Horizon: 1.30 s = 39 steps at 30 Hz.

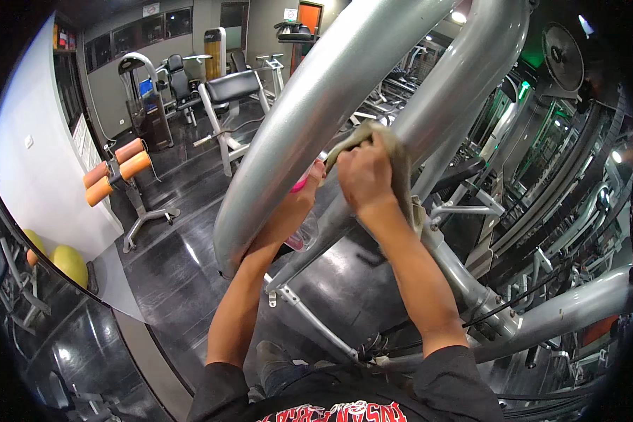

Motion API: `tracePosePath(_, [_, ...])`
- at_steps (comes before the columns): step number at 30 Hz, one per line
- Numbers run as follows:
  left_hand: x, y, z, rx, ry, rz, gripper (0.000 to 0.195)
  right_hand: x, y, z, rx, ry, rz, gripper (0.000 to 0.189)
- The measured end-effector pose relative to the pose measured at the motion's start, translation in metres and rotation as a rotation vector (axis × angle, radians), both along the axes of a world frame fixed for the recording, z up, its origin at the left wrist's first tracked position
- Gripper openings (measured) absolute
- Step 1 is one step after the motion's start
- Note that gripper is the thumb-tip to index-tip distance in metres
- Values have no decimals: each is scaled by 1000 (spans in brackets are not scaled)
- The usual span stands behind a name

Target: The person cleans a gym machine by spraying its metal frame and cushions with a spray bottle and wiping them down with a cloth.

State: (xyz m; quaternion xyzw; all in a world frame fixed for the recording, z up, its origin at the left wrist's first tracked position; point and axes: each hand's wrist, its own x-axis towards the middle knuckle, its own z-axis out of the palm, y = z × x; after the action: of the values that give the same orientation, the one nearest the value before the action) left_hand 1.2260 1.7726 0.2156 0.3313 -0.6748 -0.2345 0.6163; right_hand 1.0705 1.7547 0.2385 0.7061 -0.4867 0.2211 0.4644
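Note:
Two thick silver-painted steel tubes of a gym machine rise before me, the near one (300,111) on the left and another (448,84) on the right. My right hand (366,171) grips a khaki cloth (401,174), whose upper part lies against the right tube and whose rest hangs beside my wrist. My left hand (308,184) is between the tubes, partly hidden by the near one. It is closed around the neck of a clear plastic spray bottle (307,232) with a pink part at its top.
A lower silver tube (575,303) and cables lie at my right. A padded bench (235,87), a stand with orange foam rollers (134,164) and a yellow exercise ball (69,265) stand to the left. A wall fan (562,57) is at upper right.

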Motion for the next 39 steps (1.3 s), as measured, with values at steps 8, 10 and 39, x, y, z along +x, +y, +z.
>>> tracePosePath(8, [3,1,0,-10,63,-62,17,8,5,-64,544,-184,148,14])
tracePosePath(10, [5,6,4,52,71,-53,20,16,29,-42,465,-281,156,16])
tracePosePath(39, [-6,23,16,263,98,-142,21,-43,116,-37,119,-621,-108,31])
